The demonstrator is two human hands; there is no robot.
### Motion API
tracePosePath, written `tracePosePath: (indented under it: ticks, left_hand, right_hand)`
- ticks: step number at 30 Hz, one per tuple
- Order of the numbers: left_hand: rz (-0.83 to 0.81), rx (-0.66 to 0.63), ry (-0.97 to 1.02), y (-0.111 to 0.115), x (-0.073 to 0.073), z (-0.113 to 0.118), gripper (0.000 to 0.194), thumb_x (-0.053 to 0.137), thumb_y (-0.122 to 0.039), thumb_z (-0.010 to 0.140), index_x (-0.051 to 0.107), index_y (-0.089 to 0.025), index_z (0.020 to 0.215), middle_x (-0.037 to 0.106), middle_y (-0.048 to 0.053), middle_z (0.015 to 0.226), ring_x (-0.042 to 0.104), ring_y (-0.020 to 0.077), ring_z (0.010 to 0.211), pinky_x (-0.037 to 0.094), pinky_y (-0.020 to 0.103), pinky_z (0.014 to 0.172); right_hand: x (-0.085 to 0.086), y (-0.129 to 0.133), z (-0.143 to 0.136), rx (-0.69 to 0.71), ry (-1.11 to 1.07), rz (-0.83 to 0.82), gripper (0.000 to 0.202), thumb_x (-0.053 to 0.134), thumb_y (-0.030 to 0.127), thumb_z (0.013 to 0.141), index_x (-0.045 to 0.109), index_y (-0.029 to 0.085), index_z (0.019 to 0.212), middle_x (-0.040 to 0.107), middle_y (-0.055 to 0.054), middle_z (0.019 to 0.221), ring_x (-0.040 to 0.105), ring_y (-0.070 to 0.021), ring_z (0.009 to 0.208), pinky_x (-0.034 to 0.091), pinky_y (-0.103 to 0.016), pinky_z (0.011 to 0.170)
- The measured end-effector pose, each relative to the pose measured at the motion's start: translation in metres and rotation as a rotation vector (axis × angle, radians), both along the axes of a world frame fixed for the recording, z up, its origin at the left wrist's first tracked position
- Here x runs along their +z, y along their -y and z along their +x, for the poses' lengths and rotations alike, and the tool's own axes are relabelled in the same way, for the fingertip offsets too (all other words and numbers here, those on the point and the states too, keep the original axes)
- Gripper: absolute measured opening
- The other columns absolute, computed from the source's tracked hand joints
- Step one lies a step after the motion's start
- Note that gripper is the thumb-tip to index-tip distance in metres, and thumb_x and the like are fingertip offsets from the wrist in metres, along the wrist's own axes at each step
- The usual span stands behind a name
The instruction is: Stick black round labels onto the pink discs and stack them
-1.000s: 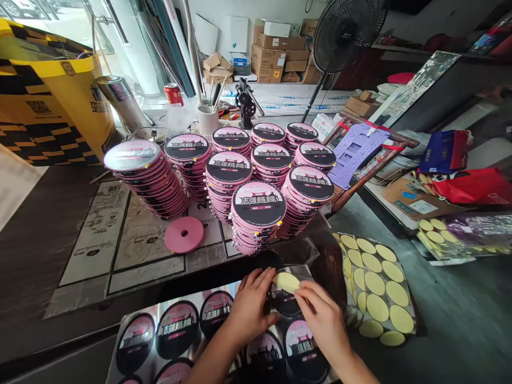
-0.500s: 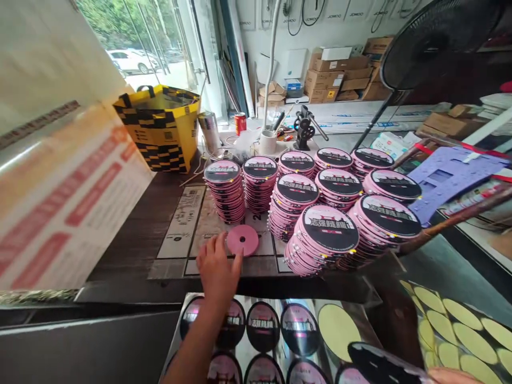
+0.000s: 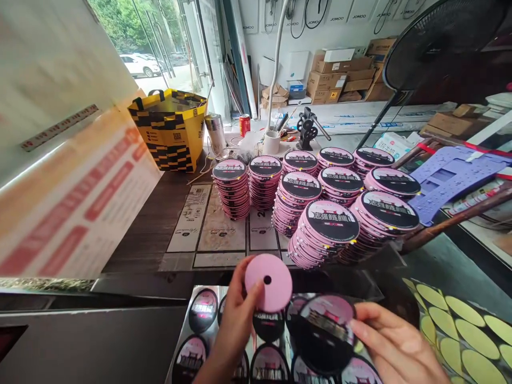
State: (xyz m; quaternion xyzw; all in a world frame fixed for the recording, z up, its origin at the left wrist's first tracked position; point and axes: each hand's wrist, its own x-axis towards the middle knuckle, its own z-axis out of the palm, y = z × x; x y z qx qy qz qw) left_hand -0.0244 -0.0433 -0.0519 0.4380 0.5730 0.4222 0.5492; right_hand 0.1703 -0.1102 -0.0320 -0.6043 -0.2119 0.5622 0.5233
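Between thumb and fingers, my left hand (image 3: 236, 314) grips a plain pink disc (image 3: 276, 282) with a small hole in its middle, its face turned toward me. My right hand (image 3: 396, 341) pinches the right edge of a round black-and-pink sticker (image 3: 328, 333), slightly blurred, close beside the disc. Both are held above a sheet of round stickers (image 3: 192, 354) printed in the same black and pink. Beyond my hands stand several stacks of pink discs (image 3: 328, 229), their tops bearing black printed labels with white lettering.
A yellow-and-black bag (image 3: 172, 133) stands at the back left, near a metal can (image 3: 216, 133) and a red can (image 3: 244, 125). Backing with yellowish ovals (image 3: 460, 325) lies at the lower right. A hand-cranked black tool (image 3: 307, 130) and a fan (image 3: 436, 50) are further back.
My left hand has picked the pink disc up off the table and brought it toward me. My right hand has carried the sticker up and left, near the disc.
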Motion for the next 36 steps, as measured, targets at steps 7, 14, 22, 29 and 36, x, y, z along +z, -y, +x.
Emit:
tracePosePath:
  ticks: [7,14,22,29,36]
  left_hand:
    - [-0.527,-0.035,0.661,0.058,-0.004,0.010,0.061,0.065,-0.016,0.069,0.044,-0.032,0.124,0.061,0.004,0.118,0.068,0.0228,0.079,0.055,0.030,0.056]
    - [-0.535,-0.243,0.808,0.050,-0.006,0.000,0.075,0.059,-0.003,0.059,0.046,-0.038,0.125,0.056,0.002,0.124,0.067,0.0216,0.083,0.056,0.039,0.072]
    - [-0.559,-0.254,0.758,0.046,0.010,0.003,0.081,0.055,-0.002,0.050,0.047,-0.035,0.124,0.051,0.002,0.131,0.061,0.0242,0.095,0.055,0.038,0.075]
    - [-0.494,-0.295,0.744,0.049,0.007,0.003,0.073,0.067,-0.009,0.062,0.046,-0.035,0.127,0.052,0.005,0.129,0.061,0.0214,0.091,0.054,0.036,0.074]
    - [-0.495,-0.299,0.766,0.049,0.007,0.004,0.077,0.070,-0.006,0.059,0.046,-0.034,0.126,0.050,0.005,0.130,0.060,0.0212,0.090,0.053,0.035,0.073]
  right_hand:
    - [-0.013,-0.012,-0.035,0.018,-0.085,-0.009,0.029,0.081,0.040,0.051,0.069,0.018,0.066,0.066,-0.003,0.064,0.056,-0.0141,0.060,0.048,-0.021,0.057]
    - [-0.018,-0.007,-0.019,0.072,0.005,-0.012,0.027,0.079,0.039,0.053,0.068,0.016,0.063,0.065,-0.002,0.063,0.054,-0.0132,0.062,0.045,-0.021,0.059]
    - [-0.017,-0.011,-0.014,0.103,0.049,-0.041,0.028,0.080,0.038,0.051,0.068,0.017,0.063,0.062,0.000,0.060,0.051,-0.0123,0.056,0.042,-0.023,0.055]
    - [-0.017,-0.010,-0.013,0.140,0.079,-0.011,0.021,0.077,0.036,0.054,0.068,0.017,0.062,0.063,0.000,0.060,0.053,-0.0132,0.058,0.043,-0.024,0.057]
    - [-0.019,-0.011,-0.012,0.155,0.108,0.013,0.016,0.075,0.031,0.058,0.069,0.018,0.063,0.064,0.001,0.061,0.053,-0.0118,0.058,0.043,-0.022,0.057]
